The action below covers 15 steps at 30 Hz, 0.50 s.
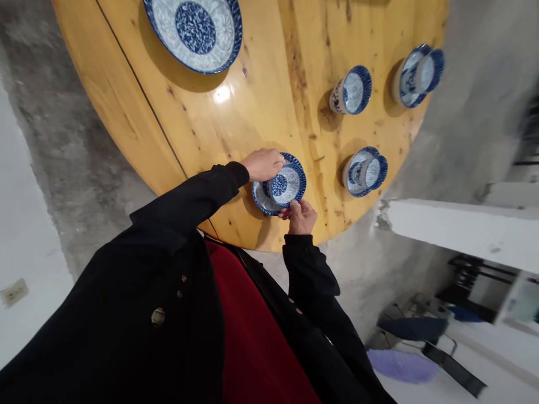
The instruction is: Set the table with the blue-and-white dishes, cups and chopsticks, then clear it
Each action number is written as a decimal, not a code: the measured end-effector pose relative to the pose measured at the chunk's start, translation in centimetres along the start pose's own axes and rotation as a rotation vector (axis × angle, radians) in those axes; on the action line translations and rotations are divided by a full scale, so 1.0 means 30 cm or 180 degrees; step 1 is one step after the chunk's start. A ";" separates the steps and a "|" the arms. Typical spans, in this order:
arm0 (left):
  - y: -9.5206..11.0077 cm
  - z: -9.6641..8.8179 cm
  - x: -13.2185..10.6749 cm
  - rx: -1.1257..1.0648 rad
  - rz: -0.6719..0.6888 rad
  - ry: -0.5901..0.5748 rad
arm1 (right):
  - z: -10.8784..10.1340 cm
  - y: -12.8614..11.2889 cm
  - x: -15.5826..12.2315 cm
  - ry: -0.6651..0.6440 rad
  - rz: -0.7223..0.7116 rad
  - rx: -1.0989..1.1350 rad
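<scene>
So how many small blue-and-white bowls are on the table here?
4. One bowl in the hands at the near edge, on a saucer; one to its right; one farther back; one far right.

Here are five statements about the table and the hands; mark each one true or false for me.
1. Both hands touch the bowl on a saucer. True: left hand, right hand.
2. The table is glass. False: it is wood.
3. A large plate lies at the far side. True.
4. The crockery is red. False: it is blue and white.
5. The sleeves are black. True.
</scene>
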<state>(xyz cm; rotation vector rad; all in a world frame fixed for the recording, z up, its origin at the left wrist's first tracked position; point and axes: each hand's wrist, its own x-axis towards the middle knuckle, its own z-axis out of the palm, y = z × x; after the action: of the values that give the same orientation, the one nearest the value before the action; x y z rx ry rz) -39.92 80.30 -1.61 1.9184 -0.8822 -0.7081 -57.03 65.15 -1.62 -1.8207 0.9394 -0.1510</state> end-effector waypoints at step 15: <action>-0.064 -0.067 -0.055 -0.0393 -0.0259 0.0559 | 0.001 0.020 -0.009 0.0061 0.0222 -0.0056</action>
<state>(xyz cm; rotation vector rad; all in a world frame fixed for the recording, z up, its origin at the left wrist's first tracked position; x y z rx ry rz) -38.81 83.26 -2.19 1.8818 -0.6403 -0.6163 -57.51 65.25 -2.04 -1.8027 1.0193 -0.1174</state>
